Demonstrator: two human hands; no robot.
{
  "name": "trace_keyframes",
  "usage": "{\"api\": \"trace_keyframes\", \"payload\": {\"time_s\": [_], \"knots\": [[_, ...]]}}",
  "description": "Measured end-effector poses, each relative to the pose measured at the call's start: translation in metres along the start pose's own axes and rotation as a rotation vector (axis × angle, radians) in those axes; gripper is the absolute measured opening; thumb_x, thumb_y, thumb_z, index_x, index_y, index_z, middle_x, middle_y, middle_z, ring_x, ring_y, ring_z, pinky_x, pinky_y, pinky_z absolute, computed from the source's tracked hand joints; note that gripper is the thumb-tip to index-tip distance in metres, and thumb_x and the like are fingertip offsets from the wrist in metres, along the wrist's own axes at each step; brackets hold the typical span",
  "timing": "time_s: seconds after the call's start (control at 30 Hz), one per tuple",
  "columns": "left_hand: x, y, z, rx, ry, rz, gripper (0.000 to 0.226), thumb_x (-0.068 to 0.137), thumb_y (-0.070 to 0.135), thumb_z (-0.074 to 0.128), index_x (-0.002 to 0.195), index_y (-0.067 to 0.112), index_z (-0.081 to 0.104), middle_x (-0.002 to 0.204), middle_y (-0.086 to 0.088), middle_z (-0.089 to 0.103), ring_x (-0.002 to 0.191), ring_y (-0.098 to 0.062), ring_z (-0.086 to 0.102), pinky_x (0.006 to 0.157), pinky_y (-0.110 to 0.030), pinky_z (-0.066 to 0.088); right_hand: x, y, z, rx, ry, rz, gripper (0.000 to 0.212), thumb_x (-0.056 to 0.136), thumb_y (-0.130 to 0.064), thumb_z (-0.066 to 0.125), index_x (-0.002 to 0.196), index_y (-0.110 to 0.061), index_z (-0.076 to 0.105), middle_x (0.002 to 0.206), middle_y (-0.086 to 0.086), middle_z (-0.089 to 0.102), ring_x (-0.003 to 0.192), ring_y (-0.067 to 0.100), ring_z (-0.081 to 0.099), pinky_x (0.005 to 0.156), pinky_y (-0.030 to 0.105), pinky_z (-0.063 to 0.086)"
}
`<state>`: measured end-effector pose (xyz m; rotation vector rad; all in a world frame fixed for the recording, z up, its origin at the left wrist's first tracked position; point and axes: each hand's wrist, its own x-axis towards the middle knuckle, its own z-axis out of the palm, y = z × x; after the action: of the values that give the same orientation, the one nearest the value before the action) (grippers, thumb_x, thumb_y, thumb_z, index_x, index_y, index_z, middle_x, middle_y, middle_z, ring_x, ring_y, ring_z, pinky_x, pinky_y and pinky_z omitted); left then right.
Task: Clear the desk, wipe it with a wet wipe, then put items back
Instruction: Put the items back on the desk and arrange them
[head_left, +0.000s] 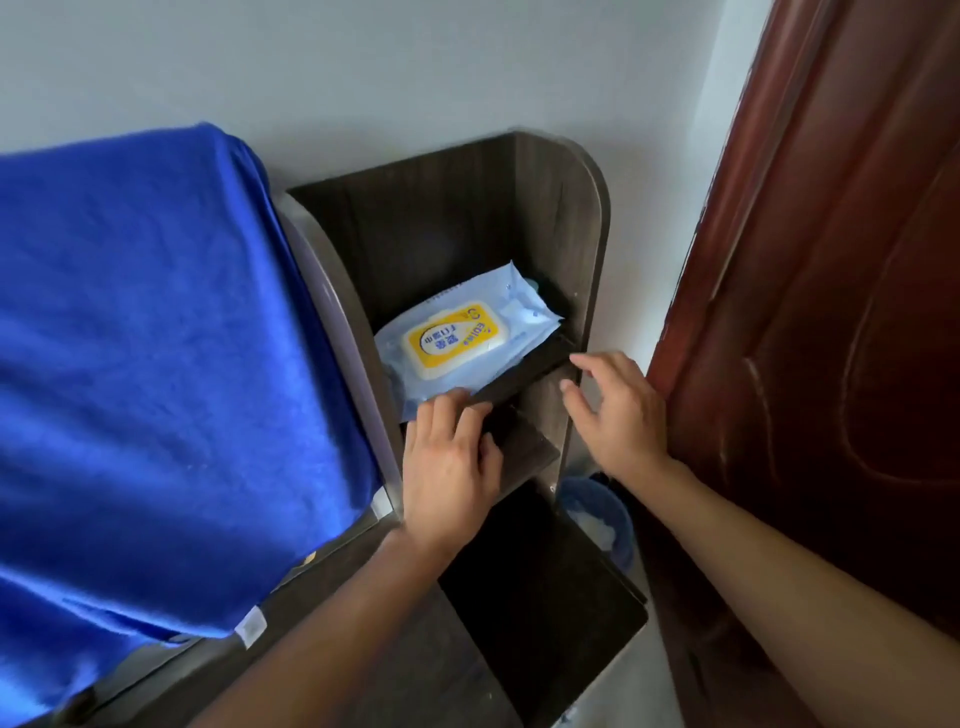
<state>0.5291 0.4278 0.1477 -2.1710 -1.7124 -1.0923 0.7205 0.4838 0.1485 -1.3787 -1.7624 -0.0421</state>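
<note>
Wet-wipe pack (462, 338): laid flat on the upper board of a dark wooden shelf unit, yellow lid turned up; its near-left corner is met by the fingertips of the left hand (449, 467).
Left hand: held flat, palm down, fingers nearly straight and close together; nothing is gripped. The fingertips are laid at the near edge of the pack and the board; whether the pack is pressed cannot be told.
Right hand (621, 410): held just right of the board's right end, apart from the pack; fingers are spread and loosely bent, and nothing is held.
Upper board (519, 371): its dark front edge is seen between the two hands.
Lower board (524, 447): seen just beneath the upper one, partly covered by the left hand.
Shelf unit (550, 218): set against a pale wall (363, 78); its side panels are rounded at the top.
Blue cloth (156, 338): draped at the left, just beside the unit's left panel.
Bin (597, 514): blue-lined, seen on the floor to the right of the unit, below the right wrist.
Door (831, 312): red-brown, at the right edge.
</note>
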Motion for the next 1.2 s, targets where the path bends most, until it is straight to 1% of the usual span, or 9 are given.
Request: {"api": "trace_keyframes", "payload": {"time_s": [0.13, 0.3, 0.4, 0.47, 0.6, 0.8, 1.03, 1.13, 1.2], "knots": [[0.034, -0.002, 0.001, 0.176, -0.023, -0.027, 0.041, 0.075, 0.017, 0.064, 0.115, 0.009, 0.057, 0.122, -0.016, 0.054, 0.111, -0.035, 0.050, 0.088, -0.045, 0.044, 0.053, -0.007, 0.007, 0.022, 0.021, -0.045, 0.034, 0.087, -0.027, 0.061, 0.117, -0.013, 0.060, 0.110, 0.006, 0.059, 0.102, 0.025, 0.055, 0.067, 0.035, 0.049], [0.042, -0.008, 0.014, 0.294, -0.083, -0.146, 0.039, 0.076, 0.022, 0.057, 0.113, 0.009, 0.056, 0.119, -0.016, 0.056, 0.113, -0.036, 0.052, 0.094, -0.045, 0.044, 0.089, -0.004, 0.024, 0.031, -0.219, 0.036, 0.048, 0.091, -0.037, 0.054, 0.132, -0.012, 0.048, 0.127, 0.009, 0.055, 0.106, 0.032, 0.057, 0.078, 0.040, 0.048], [0.041, -0.008, 0.018, 0.306, -0.047, -0.142, 0.033, 0.075, 0.016, 0.048, 0.105, 0.009, 0.059, 0.116, -0.016, 0.057, 0.109, -0.036, 0.053, 0.090, -0.043, 0.047, 0.101, -0.001, 0.030, 0.117, -0.313, 0.113, 0.051, 0.091, -0.040, 0.054, 0.134, -0.013, 0.046, 0.125, 0.007, 0.059, 0.109, 0.030, 0.056, 0.087, 0.039, 0.045], [0.041, -0.008, 0.020, 0.312, -0.001, -0.139, 0.028, 0.074, 0.011, 0.046, 0.098, 0.008, 0.061, 0.113, -0.016, 0.058, 0.104, -0.036, 0.054, 0.085, -0.042, 0.048, 0.107, 0.000, 0.032, 0.215, -0.337, 0.170, 0.051, 0.089, -0.039, 0.058, 0.131, -0.012, 0.050, 0.116, 0.005, 0.064, 0.104, 0.027, 0.059, 0.086, 0.036, 0.045], [0.044, -0.002, 0.018, 0.340, 0.081, -0.111, 0.023, 0.072, 0.002, 0.053, 0.092, 0.008, 0.061, 0.106, -0.015, 0.060, 0.094, -0.034, 0.054, 0.078, -0.041, 0.045, 0.112, -0.004, 0.032, 0.351, -0.325, 0.184, 0.031, 0.085, -0.030, 0.065, 0.111, -0.013, 0.065, 0.097, 0.003, 0.070, 0.083, 0.019, 0.062, 0.069, 0.026, 0.044], [0.053, 0.024, -0.001, 0.363, 0.122, -0.052, 0.022, 0.074, 0.002, 0.056, 0.094, 0.010, 0.063, 0.106, -0.013, 0.062, 0.093, -0.032, 0.055, 0.075, -0.038, 0.039, 0.112, -0.008, 0.013, 0.505, -0.203, 0.167, 0.024, 0.087, -0.016, 0.060, 0.110, -0.012, 0.065, 0.101, 0.003, 0.069, 0.090, 0.021, 0.062, 0.080, 0.035, 0.050], [0.018, 0.051, -0.032, 0.273, 0.210, 0.100, 0.017, 0.085, 0.011, 0.062, 0.102, 0.012, 0.062, 0.113, -0.014, 0.061, 0.106, -0.031, 0.054, 0.086, -0.042, 0.042, 0.085, -0.011, -0.040, 0.760, -0.053, 0.213, 0.024, 0.083, -0.006, 0.060, 0.104, -0.016, 0.067, 0.091, -0.004, 0.066, 0.083, 0.011, 0.060, 0.073, 0.022, 0.048], [-0.024, 0.051, -0.044, 0.231, 0.184, 0.126, 0.014, 0.088, 0.016, 0.061, 0.099, 0.008, 0.067, 0.113, -0.015, 0.062, 0.110, -0.033, 0.055, 0.091, -0.046, 0.041, 0.050, -0.010, -0.054, 0.862, -0.051, 0.307, 0.025, 0.080, -0.009, 0.061, 0.098, -0.027, 0.066, 0.091, -0.002, 0.067, 0.083, 0.011, 0.060, 0.075, 0.029, 0.049], [-0.057, 0.047, -0.052, 0.183, 0.126, 0.116, 0.016, 0.089, 0.016, 0.060, 0.100, 0.007, 0.066, 0.113, -0.016, 0.061, 0.109, -0.034, 0.055, 0.089, -0.046, 0.042, 0.020, -0.008, -0.059, 0.917, -0.067, 0.399, 0.026, 0.077, -0.013, 0.062, 0.096, -0.029, 0.067, 0.093, 0.001, 0.069, 0.084, 0.014, 0.061, 0.077, 0.035, 0.049]]}}
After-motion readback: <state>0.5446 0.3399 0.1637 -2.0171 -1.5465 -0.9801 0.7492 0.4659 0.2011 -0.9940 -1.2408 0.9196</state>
